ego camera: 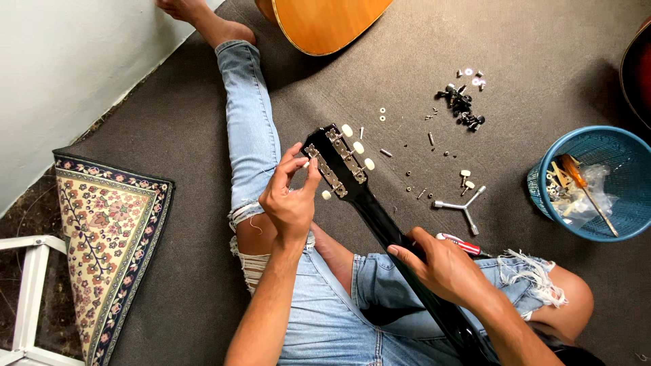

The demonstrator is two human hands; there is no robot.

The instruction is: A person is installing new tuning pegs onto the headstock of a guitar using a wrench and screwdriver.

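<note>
Here, on the brown carpet (420, 41), I sit with the black guitar neck (380, 224) lying across my lap, its headstock (337, 161) pointing toward the far edge of the floor.

My left hand (290, 196) is up at the near side of the headstock, thumb and forefinger closed in a pinch on one small cream tuner knob (306, 164), the other fingers curled loosely above. To do this well, I judge I should keep that pinch light and straight on the knob, so the metal tuner strip (325, 171) does not twist.

The headstock is glossy black, carries two silver strips of tuners with cream knobs on both sides, and shows no strings.

My right hand (444, 268) lies over the neck lower down, fingers pressed together and wrapped round it, steadying it against my thigh; a red-handled screwdriver (460, 243) sits just beside it.

Further right, loose screws and black parts (462, 105) lie scattered on the carpet, a three-armed metal wrench (464, 207) nearby, and a blue basket (597, 139) stands at the right edge.
</note>
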